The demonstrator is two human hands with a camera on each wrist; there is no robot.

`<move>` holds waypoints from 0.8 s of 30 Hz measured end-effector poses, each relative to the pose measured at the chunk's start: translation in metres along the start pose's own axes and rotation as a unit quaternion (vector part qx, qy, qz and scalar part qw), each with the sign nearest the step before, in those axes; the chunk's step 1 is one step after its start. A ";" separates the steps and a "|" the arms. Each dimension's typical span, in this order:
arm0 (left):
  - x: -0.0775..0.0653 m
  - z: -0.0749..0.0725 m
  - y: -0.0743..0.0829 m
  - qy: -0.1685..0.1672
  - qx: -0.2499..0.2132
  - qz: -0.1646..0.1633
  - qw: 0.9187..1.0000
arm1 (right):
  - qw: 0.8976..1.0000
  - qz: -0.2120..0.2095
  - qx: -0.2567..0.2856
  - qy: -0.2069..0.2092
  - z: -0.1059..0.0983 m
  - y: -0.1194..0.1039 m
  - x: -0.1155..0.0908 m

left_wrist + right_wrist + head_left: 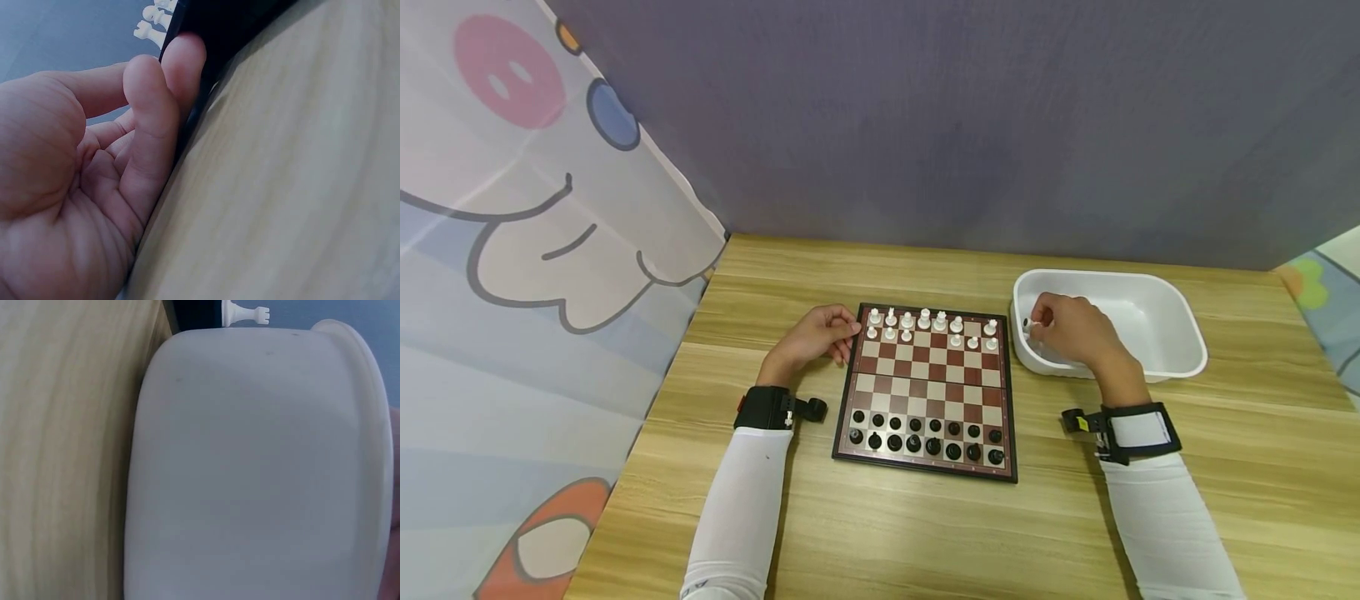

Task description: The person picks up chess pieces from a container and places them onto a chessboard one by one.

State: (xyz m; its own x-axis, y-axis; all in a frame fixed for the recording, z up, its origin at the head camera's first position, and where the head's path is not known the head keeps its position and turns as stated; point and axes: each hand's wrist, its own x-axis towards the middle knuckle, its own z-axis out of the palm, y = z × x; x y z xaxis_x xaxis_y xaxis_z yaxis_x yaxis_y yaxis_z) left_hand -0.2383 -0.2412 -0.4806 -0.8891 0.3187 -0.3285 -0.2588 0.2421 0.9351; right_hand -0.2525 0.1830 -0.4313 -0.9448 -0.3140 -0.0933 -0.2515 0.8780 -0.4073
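A chessboard [928,392] lies open on the table. White chess pieces [925,318] stand in two rows with gaps along its far side, and black chess pieces [913,443] in two rows along its near side. My left hand [820,335] holds the board's left edge near the far corner, thumb at the rim and fingers curled against the side. Over the left end of a white plastic tub [1183,333], my right hand [1071,332] pinches a small white chess piece [1027,323] with a dark base. Its shape is mostly hidden by the fingers.
The tub stands just right of the board, its outer wall [250,462] filling the right wrist view. A grey partition [970,150] rises behind the wooden table [925,533]. On the left hangs a cartoon-printed curtain [512,250].
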 end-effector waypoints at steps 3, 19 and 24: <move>0.000 0.000 0.000 0.000 -0.001 -0.001 1.000 | 1.000 -0.009 0.003 0.021 -0.002 0.000 -0.001; 0.000 0.000 0.001 -0.001 0.001 0.003 1.000 | 0.994 -0.036 0.017 0.102 -0.013 -0.010 -0.007; -0.001 0.000 0.001 -0.004 -0.002 0.003 1.000 | 0.990 -0.047 0.025 0.132 -0.015 -0.013 -0.008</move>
State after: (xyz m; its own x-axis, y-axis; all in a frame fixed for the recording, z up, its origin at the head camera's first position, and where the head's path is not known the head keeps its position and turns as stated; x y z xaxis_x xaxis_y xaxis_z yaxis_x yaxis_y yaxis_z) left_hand -0.2378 -0.2410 -0.4791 -0.8877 0.3273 -0.3238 -0.2545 0.2373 0.9375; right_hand -0.2448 0.1793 -0.4115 -0.9412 -0.2821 0.1859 -0.3367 0.8281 -0.4482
